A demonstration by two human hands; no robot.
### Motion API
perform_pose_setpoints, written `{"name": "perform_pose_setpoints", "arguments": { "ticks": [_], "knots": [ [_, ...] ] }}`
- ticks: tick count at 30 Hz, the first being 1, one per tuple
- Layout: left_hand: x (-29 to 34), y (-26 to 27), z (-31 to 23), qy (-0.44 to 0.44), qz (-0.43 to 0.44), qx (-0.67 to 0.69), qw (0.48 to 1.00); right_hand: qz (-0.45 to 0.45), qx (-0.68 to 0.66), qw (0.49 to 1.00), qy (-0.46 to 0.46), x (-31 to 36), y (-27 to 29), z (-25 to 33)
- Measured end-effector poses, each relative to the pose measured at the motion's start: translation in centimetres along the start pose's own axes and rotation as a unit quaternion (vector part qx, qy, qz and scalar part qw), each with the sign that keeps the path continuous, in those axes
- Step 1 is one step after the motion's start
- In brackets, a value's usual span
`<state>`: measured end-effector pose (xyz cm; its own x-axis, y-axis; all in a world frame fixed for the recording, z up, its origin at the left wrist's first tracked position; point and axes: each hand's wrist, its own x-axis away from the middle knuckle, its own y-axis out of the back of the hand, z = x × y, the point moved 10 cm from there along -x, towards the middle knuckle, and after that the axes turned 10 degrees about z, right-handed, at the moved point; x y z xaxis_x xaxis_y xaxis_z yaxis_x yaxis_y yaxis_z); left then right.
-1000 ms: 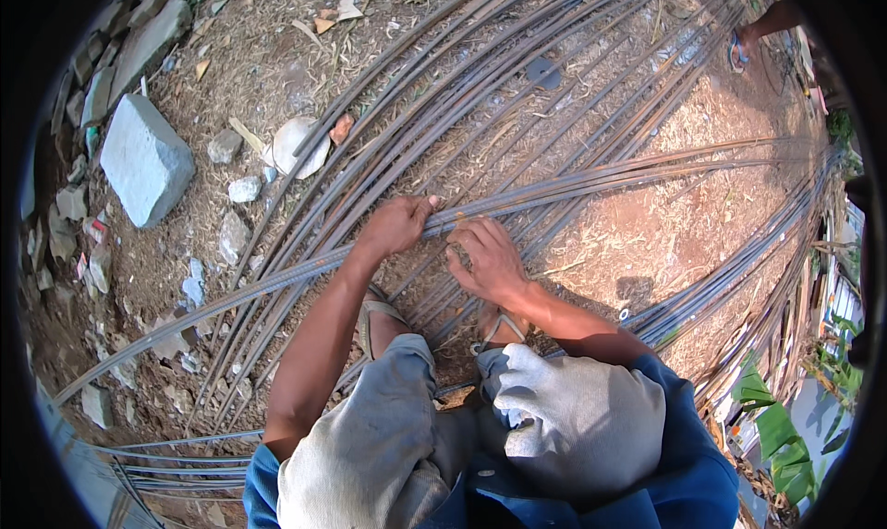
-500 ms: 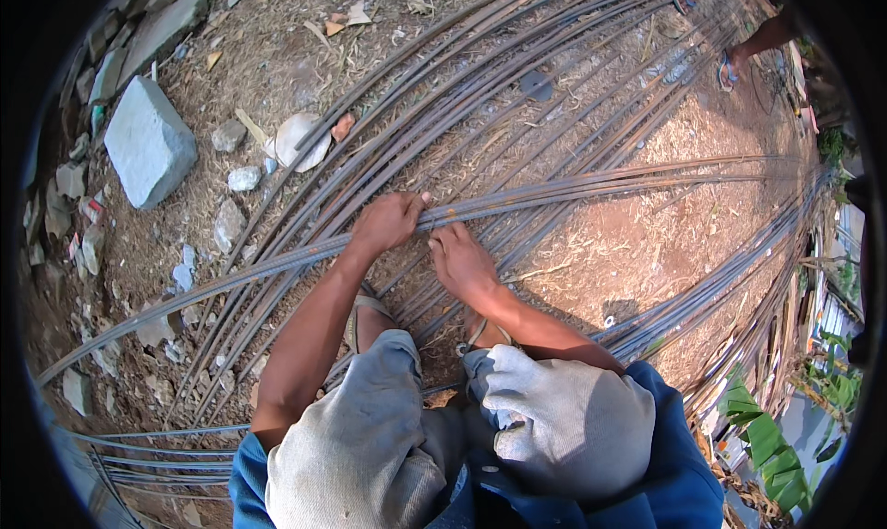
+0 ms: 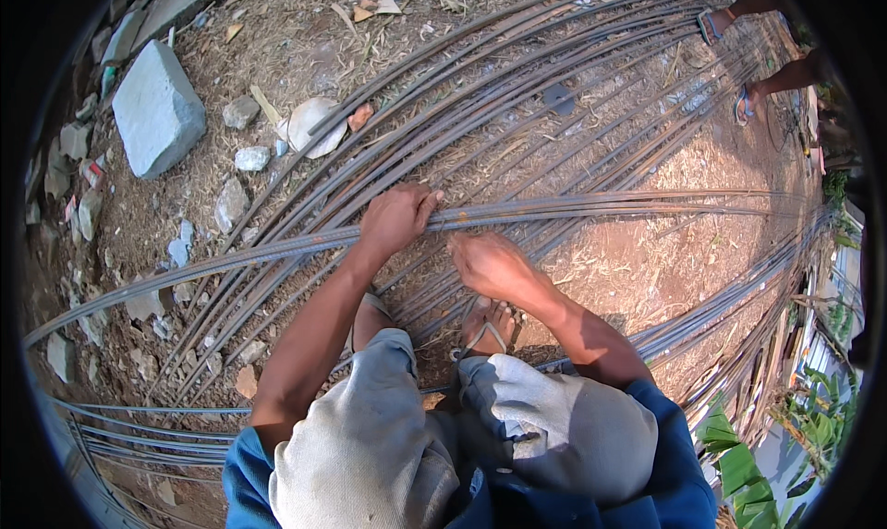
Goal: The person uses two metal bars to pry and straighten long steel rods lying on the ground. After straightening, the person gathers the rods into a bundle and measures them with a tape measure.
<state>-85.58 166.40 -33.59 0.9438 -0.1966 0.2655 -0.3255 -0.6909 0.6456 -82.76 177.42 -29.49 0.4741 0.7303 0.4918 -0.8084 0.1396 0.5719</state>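
1. Here, from where I stand, a bundle of grey metal bars (image 3: 545, 212), spotted with rust, runs across the scene from lower left to far right, in front of the crouching wearer.
2. The left hand (image 3: 397, 219) lies over the bundle, its fingers clamped on the bars.
3. The right hand (image 3: 499, 263) sits just beside the bundle, on the near side; its fingers bend inward, and I cannot tell whether the tips pinch anything.
4. Darker loose rods (image 3: 416, 155) pass beneath the bundle at a slant, spread over the straw-strewn ground (image 3: 628, 279).
5. A sandalled foot (image 3: 490, 324) of the wearer shows below the right hand.
6. At upper left rest a large pale block (image 3: 159, 110) and, nearer the rods, a round whitish slab (image 3: 312, 127) beside a reddish lump (image 3: 360, 116).
7. At upper right stand another person's sandalled feet (image 3: 710, 25), near the rods' far ends.
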Motion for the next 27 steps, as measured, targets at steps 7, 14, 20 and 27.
{"name": "perform_pose_setpoints", "arguments": {
  "ticks": [7,14,20,27],
  "knots": [
    [4.5,0.9,-2.2,-0.078,-0.15,-0.012,0.986,0.13,0.137,0.98,0.064,-5.9,5.2,-1.0],
    [4.2,-0.5,-5.5,-0.167,-0.093,-0.161,0.968,0.367,0.18,0.912,0.036,-13.9,2.3,-0.3],
    [1.9,-4.2,-6.9,-0.296,0.071,-0.293,0.906,0.411,0.355,0.837,0.061,-16.5,-3.5,5.3],
    [-0.9,-3.7,-2.8,-0.069,0.124,0.092,0.986,0.368,0.294,0.881,0.049,-14.8,-2.3,9.0]
  ]
}}
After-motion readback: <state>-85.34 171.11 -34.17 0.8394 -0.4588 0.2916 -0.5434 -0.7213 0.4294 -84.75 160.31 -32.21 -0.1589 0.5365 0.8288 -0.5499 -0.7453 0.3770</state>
